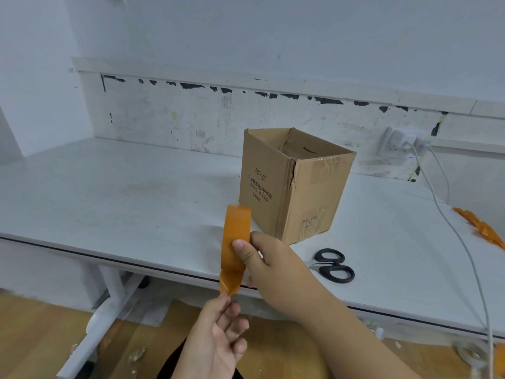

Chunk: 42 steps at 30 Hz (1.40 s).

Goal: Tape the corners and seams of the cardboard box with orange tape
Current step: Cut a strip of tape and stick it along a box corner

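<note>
An open-topped cardboard box [293, 184] with printed text stands on the white table [136, 192], one torn corner facing me. In front of it, over the table's front edge, my right hand [273, 263] grips a roll of orange tape [236, 236] held upright, thumb on its outer face. A short strip of tape [229, 283] hangs down from the roll. My left hand [221, 326], lower and nearer to me, pinches the free end of that strip between thumb and fingers.
Black-handled scissors [333, 265] lie on the table right of my right hand. Crumpled orange tape scraps [481, 227] sit at the right edge. A white cable [451, 228] runs from a wall socket [399, 142] across the table's right side. A white table leg [109, 291] stands below.
</note>
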Each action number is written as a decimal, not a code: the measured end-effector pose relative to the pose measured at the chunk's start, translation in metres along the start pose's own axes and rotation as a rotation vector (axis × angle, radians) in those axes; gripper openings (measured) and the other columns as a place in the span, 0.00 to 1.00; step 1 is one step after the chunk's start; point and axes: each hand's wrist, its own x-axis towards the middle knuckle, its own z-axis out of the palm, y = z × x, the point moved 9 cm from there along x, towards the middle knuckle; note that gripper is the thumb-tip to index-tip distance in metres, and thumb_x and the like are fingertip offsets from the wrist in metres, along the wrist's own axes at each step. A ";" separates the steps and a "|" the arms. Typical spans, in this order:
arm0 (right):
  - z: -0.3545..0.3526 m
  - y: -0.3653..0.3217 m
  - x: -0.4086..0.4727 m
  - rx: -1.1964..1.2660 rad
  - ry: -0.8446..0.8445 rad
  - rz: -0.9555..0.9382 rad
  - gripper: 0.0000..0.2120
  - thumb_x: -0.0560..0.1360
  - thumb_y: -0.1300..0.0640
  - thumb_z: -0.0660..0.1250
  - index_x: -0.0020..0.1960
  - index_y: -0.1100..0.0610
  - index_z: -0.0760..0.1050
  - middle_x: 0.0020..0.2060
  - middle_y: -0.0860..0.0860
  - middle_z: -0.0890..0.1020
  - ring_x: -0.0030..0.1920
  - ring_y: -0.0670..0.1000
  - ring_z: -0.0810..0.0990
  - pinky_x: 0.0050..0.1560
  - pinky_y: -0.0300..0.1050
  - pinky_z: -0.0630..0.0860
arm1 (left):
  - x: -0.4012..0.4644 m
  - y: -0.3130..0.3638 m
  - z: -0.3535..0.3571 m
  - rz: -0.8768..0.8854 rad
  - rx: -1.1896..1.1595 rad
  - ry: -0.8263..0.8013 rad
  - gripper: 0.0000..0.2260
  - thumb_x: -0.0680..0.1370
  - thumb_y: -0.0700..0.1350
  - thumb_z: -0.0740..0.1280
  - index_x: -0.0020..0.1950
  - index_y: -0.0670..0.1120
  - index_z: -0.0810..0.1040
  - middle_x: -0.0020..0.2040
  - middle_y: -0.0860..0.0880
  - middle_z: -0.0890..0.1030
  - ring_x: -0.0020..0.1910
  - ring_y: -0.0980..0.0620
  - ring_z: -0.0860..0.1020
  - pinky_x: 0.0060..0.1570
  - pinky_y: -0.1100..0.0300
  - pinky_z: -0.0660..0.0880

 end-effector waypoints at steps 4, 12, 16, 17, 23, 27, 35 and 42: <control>0.000 0.000 0.000 -0.003 0.000 -0.001 0.19 0.77 0.36 0.52 0.42 0.50 0.69 0.36 0.50 0.78 0.40 0.50 0.81 0.43 0.51 0.78 | 0.000 -0.006 0.008 -0.094 -0.130 -0.072 0.13 0.67 0.52 0.66 0.43 0.43 0.76 0.28 0.46 0.78 0.22 0.50 0.75 0.18 0.62 0.64; 0.000 -0.001 -0.001 0.001 0.000 -0.002 0.21 0.77 0.36 0.53 0.44 0.53 0.71 0.38 0.53 0.80 0.40 0.51 0.82 0.46 0.55 0.78 | 0.004 -0.006 0.015 -0.124 -0.008 -0.064 0.16 0.64 0.55 0.71 0.39 0.45 0.70 0.25 0.49 0.70 0.20 0.53 0.68 0.18 0.63 0.60; 0.000 0.000 -0.001 -0.006 -0.011 0.009 0.22 0.76 0.36 0.52 0.45 0.53 0.71 0.38 0.52 0.80 0.41 0.51 0.82 0.47 0.55 0.79 | 0.001 -0.011 0.017 -0.180 -0.067 -0.099 0.12 0.63 0.50 0.70 0.38 0.45 0.72 0.24 0.50 0.70 0.19 0.54 0.69 0.17 0.64 0.61; 0.000 0.001 -0.001 -0.009 -0.011 0.011 0.22 0.76 0.35 0.52 0.45 0.53 0.71 0.38 0.52 0.80 0.41 0.51 0.82 0.47 0.55 0.79 | 0.002 -0.011 0.016 -0.180 -0.069 -0.105 0.12 0.63 0.49 0.70 0.38 0.45 0.72 0.24 0.50 0.71 0.19 0.54 0.69 0.17 0.65 0.61; 0.000 0.002 -0.001 -0.010 0.003 0.016 0.23 0.77 0.35 0.52 0.45 0.53 0.72 0.37 0.53 0.80 0.40 0.52 0.81 0.47 0.56 0.78 | 0.014 0.004 0.005 -0.014 0.133 -0.076 0.14 0.61 0.46 0.71 0.39 0.41 0.72 0.25 0.46 0.72 0.20 0.50 0.69 0.18 0.63 0.63; 0.000 0.001 -0.001 -0.009 0.002 0.016 0.23 0.76 0.35 0.52 0.45 0.53 0.72 0.37 0.53 0.80 0.40 0.52 0.81 0.46 0.55 0.78 | 0.014 0.001 0.014 -0.070 0.102 -0.207 0.11 0.64 0.46 0.69 0.38 0.42 0.69 0.26 0.46 0.69 0.21 0.51 0.68 0.18 0.63 0.63; -0.002 0.000 -0.003 0.002 0.017 0.002 0.22 0.77 0.36 0.53 0.43 0.54 0.71 0.36 0.54 0.79 0.39 0.52 0.80 0.44 0.53 0.77 | 0.012 -0.012 0.025 -0.234 -0.142 -0.323 0.16 0.69 0.55 0.69 0.30 0.43 0.76 0.24 0.50 0.69 0.18 0.53 0.68 0.18 0.67 0.61; -0.001 0.001 -0.003 0.024 0.021 -0.006 0.20 0.77 0.36 0.53 0.39 0.50 0.69 0.33 0.50 0.78 0.37 0.50 0.80 0.41 0.50 0.77 | 0.030 -0.002 0.010 0.027 0.001 -0.160 0.13 0.63 0.50 0.74 0.39 0.43 0.75 0.25 0.48 0.69 0.19 0.53 0.66 0.16 0.65 0.62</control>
